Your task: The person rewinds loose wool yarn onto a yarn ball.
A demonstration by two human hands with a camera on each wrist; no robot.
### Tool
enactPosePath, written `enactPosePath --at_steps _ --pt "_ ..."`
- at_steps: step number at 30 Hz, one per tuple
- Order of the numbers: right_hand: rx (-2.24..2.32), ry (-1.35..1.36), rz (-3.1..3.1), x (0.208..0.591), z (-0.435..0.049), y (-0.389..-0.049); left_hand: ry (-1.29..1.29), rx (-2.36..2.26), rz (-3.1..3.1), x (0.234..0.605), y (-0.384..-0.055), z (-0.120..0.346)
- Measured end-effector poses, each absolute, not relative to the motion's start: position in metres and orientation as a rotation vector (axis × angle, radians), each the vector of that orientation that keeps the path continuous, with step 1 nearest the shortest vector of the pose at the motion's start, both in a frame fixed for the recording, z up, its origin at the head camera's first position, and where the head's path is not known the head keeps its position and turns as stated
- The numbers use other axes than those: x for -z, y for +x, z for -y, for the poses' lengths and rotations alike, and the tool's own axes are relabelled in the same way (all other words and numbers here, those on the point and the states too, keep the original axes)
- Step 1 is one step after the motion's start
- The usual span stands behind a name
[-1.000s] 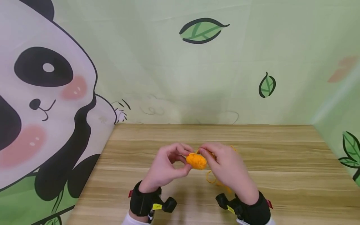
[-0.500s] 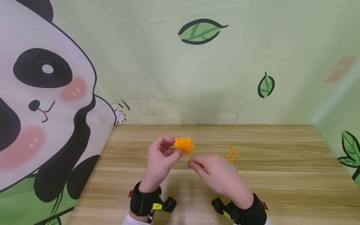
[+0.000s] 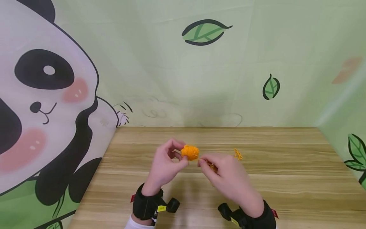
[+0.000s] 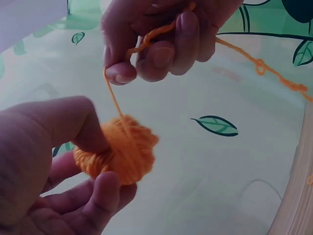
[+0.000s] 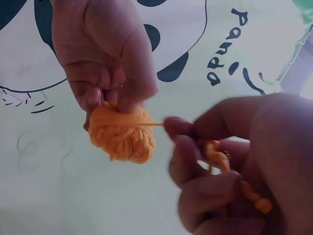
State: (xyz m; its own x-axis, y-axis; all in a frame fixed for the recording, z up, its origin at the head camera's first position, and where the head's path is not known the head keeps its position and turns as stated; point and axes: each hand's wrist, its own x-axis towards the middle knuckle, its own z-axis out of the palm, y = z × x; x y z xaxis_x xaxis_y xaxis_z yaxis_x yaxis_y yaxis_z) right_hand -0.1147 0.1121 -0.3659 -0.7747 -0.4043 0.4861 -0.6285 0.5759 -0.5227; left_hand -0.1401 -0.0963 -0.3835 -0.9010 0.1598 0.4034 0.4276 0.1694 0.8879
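A small orange ball of yarn (image 3: 190, 152) is held up over the table between the thumb and fingers of my left hand (image 3: 166, 165). Close on its right, my right hand (image 3: 228, 171) pinches the yarn strand (image 4: 113, 98) between thumb and forefinger. That strand runs taut from the ball to the fingertips in both wrist views. More yarn (image 5: 215, 155) passes twisted through the curled right fingers and trails out behind the hand. In the left wrist view the ball (image 4: 129, 152) shows its wound layers.
Loose orange yarn (image 3: 238, 154) lies on the wooden table (image 3: 137, 140) beyond the right hand. A green cloth backdrop (image 3: 160, 63) with a panda and leaves rises behind the table and along its sides. Both wrists wear black camera straps (image 3: 147, 203).
The right hand has circled from above the ball, down to its near side, then slightly up to its right. The left hand has moved left, tilting the ball. Less loose yarn shows on the table.
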Motion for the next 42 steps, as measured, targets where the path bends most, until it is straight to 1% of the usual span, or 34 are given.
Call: enactPosePath --at_steps 5,11,21,25,33,38,42 --pt "-1.001 0.782 2.365 0.365 -0.117 -0.118 -0.743 1.836 2.295 0.392 -0.143 0.099" --pt "-0.971 0.771 2.36 0.366 -0.119 -0.122 -0.942 1.877 2.273 0.393 -0.142 0.1" --pt "-0.986 0.731 2.488 0.37 -0.12 -0.124 -0.958 2.028 2.202 0.39 -0.139 0.101" --pt "-0.948 0.757 2.625 0.372 -0.119 -0.125 -0.966 2.094 2.122 0.39 -0.138 0.102" --pt "-0.897 0.878 2.888 0.374 -0.113 -0.123 -0.868 2.263 1.977 0.39 -0.137 0.102" --pt "-0.865 1.014 2.869 0.373 -0.106 -0.119 -0.686 2.237 1.976 0.391 -0.139 0.1" --pt "-0.842 1.052 2.819 0.371 -0.106 -0.115 -0.553 2.135 1.996 0.393 -0.142 0.097"
